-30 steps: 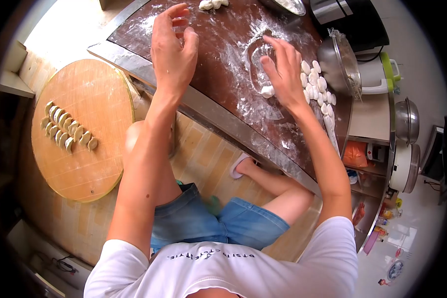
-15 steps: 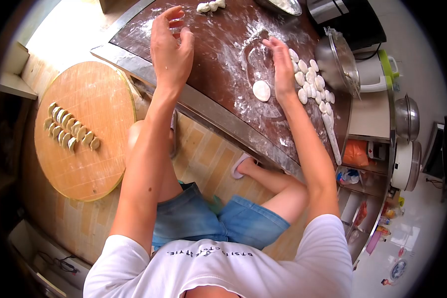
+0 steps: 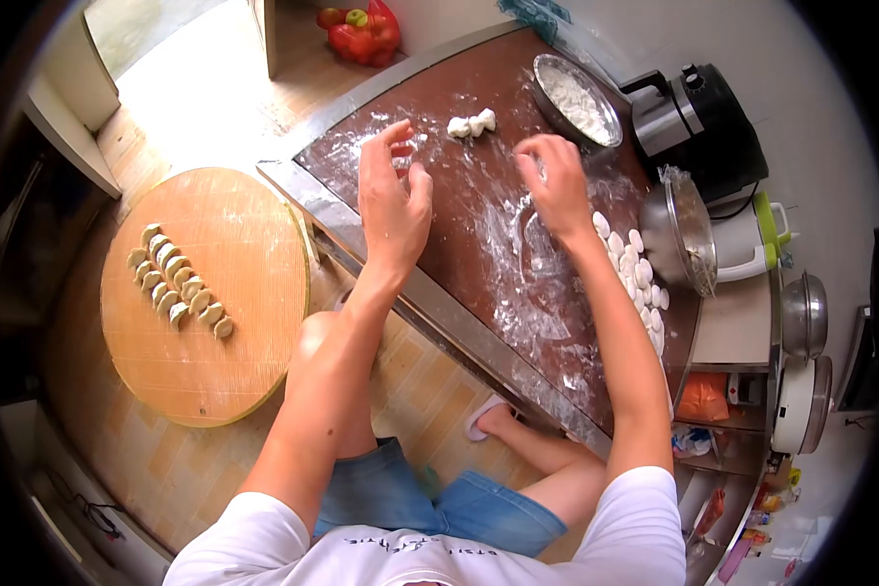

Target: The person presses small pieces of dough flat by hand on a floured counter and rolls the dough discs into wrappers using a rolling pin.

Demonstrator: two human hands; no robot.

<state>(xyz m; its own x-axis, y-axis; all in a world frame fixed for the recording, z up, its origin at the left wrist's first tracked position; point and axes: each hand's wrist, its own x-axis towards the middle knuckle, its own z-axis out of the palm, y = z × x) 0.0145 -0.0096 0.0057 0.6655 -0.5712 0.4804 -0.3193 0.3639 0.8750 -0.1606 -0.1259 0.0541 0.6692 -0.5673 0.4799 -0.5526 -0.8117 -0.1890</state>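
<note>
My left hand (image 3: pixel 395 195) hovers above the near-left side of the floured table (image 3: pixel 439 210), fingers bent and thumb apart, with nothing visible in it. Between my two hands and farther back lies a short row of white dough lumps (image 3: pixel 472 123). Over the table, just in front of a metal bowl of flour (image 3: pixel 576 103), my right hand (image 3: pixel 557 186) has curled fingers and a gap to the thumb. I see nothing held there, though the palm side is hidden. Small white dough pieces (image 3: pixel 631 262) cluster beside my right forearm, which covers some of them.
On the left, a round wooden board (image 3: pixel 254 322) carries rows of shaped dumplings (image 3: pixel 181 278). A steel bowl (image 3: pixel 679 234) and a black appliance (image 3: pixel 703 127) stand along the right edge. A red bag of fruit (image 3: pixel 364 34) sits beyond the table.
The view has shifted, showing more of the table's far end. My right hand has moved toward the flour bowl and curled its fingers. The round dough wrapper no longer shows on the table.
</note>
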